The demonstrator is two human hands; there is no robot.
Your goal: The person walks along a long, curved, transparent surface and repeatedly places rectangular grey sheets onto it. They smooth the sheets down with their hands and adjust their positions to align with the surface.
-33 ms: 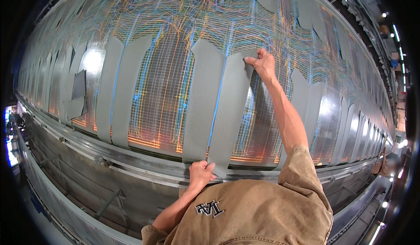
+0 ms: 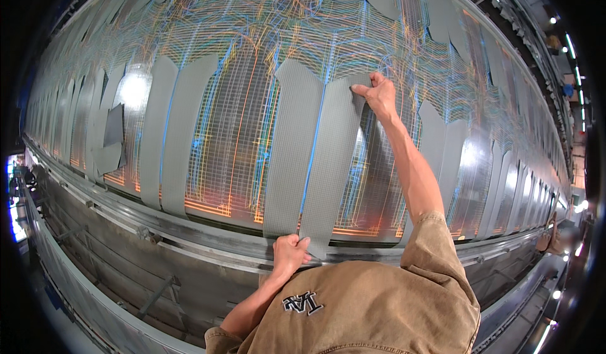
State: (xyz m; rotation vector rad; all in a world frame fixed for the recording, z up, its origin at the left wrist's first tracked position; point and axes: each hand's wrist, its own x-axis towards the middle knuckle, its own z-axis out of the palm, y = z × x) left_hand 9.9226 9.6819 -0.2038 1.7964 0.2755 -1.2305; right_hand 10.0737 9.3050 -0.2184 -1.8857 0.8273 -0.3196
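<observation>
Two long grey fabric-like strips with a fine grid texture lie side by side in front of me, a left strip (image 2: 291, 145) and a right strip (image 2: 334, 158), with a thin blue line in the gap between them. At the far end of the right strip, my right hand (image 2: 381, 97) pinches its upper right corner between thumb and fingers. My left hand (image 2: 290, 254) is closed at the near end, by the table's metal edge, gripping the right strip's lower left corner. Beneath them, the glossy table surface (image 2: 233, 139) carries orange, blue and yellow lines.
More grey strips (image 2: 158, 133) cover the table on both sides. A loose dark grey piece (image 2: 114, 123) lies at left. A metal rail (image 2: 208, 237) runs along the near edge, above a framework (image 2: 154, 294). Another person (image 2: 558, 239) stands far right.
</observation>
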